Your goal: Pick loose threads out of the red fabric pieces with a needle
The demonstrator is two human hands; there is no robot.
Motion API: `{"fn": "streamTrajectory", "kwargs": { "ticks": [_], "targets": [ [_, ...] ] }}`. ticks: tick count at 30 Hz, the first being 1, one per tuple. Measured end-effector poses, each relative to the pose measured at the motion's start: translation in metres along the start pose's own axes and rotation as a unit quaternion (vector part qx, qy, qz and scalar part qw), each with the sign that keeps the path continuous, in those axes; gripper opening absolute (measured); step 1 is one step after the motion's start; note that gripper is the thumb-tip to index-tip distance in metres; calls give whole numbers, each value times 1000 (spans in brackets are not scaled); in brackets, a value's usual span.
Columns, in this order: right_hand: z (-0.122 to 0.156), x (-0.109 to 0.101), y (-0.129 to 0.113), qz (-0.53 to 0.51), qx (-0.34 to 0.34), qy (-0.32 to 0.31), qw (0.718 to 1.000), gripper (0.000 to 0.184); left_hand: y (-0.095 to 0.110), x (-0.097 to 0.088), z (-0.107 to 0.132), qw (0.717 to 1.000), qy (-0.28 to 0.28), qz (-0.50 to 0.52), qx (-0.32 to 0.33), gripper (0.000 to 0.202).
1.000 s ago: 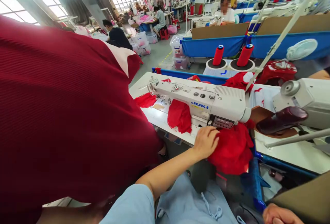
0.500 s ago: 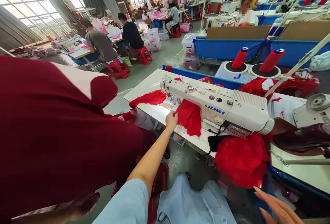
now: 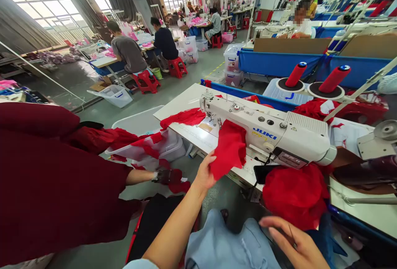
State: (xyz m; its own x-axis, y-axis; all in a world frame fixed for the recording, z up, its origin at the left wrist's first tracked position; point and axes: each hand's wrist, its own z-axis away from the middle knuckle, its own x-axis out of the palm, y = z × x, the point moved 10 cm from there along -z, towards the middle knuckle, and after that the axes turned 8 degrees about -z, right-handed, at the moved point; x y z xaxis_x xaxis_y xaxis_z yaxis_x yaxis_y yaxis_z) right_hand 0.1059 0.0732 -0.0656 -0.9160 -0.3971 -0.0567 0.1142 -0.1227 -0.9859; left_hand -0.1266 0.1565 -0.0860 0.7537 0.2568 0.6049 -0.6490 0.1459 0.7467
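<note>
My left hand [image 3: 207,170] grips the near edge of a red fabric piece [image 3: 230,149], thumb on top. The cloth is partly lifted, its far end close to the white sewing machine [image 3: 263,126]. My right hand [image 3: 293,240], low in the view, has its fingers apart and bent, with no held thing clearly visible. Above it a bunched red cloth pile [image 3: 296,192] hangs at the table's right end. Another red fabric strip [image 3: 182,117] lies on the white table [image 3: 178,99], left of the machine head.
A person in dark red [image 3: 62,186] stands close on my left, a gloved hand [image 3: 164,176] holding red cloth. A plastic tub [image 3: 145,118] with red pieces is beside the table. Red thread cones [image 3: 296,74] stand behind the machine. A black phone-like object [image 3: 262,174] lies near the cloth pile.
My left hand has drawn the red fabric piece towards me, off the table's front edge. My right hand has moved left. The person on my left has shifted, uncovering the tub.
</note>
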Motion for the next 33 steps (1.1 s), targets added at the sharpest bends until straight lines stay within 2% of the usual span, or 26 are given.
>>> {"fn": "streamTrajectory", "kwargs": {
  "ticks": [2, 4, 5, 8, 10, 12, 14, 16, 19, 22, 26, 29, 31, 33],
  "targets": [
    [-19, 11, 6, -120, 77, 35, 989, 44, -18, 12, 29, 999, -36, 15, -33, 35],
    [-35, 28, 11, -243, 154, 53, 956, 46, -31, 22, 53, 995, -73, 23, -61, 33],
    [-42, 33, 7, -297, 158, 66, 939, 49, -34, 27, 62, 993, -92, 23, -68, 30],
    [-57, 32, -12, -322, 123, 108, 932, 53, -32, 37, 84, 984, -163, 19, -75, 31],
    [-59, 28, -24, -310, 104, 116, 938, 49, -28, 38, 92, 979, -186, 27, -79, 48],
    [-57, 25, -33, -292, 91, 110, 946, 44, -25, 35, 93, 982, -167, 27, -87, 70],
    [-54, 23, -38, -272, 79, 102, 954, 42, -26, 31, 91, 986, -128, -6, -104, 73],
    [-52, 19, -38, -258, 67, 106, 958, 40, -29, 27, 88, 988, -83, -52, -118, 58],
    [-51, 12, -34, -247, 52, 129, 959, 38, -23, 20, 83, 992, -19, -100, -70, 38],
    [-47, 8, -31, -243, 43, 145, 958, 36, -16, 11, 81, 989, 27, -145, -4, 30],
    [-35, 4, -27, -239, 57, 158, 956, 37, -28, -5, 80, 987, 87, -132, 12, 22],
    [-25, -10, -16, -225, 93, 200, 949, 39, -47, -8, 74, 992, 91, -76, -32, 28],
    [-26, -12, -9, -206, 116, 185, 954, 35, -58, -6, 72, 995, 66, -40, -70, 34],
    [-29, -10, -6, -192, 127, 157, 960, 29, -70, 0, 75, 993, 20, -7, -120, 43]
  ]
}}
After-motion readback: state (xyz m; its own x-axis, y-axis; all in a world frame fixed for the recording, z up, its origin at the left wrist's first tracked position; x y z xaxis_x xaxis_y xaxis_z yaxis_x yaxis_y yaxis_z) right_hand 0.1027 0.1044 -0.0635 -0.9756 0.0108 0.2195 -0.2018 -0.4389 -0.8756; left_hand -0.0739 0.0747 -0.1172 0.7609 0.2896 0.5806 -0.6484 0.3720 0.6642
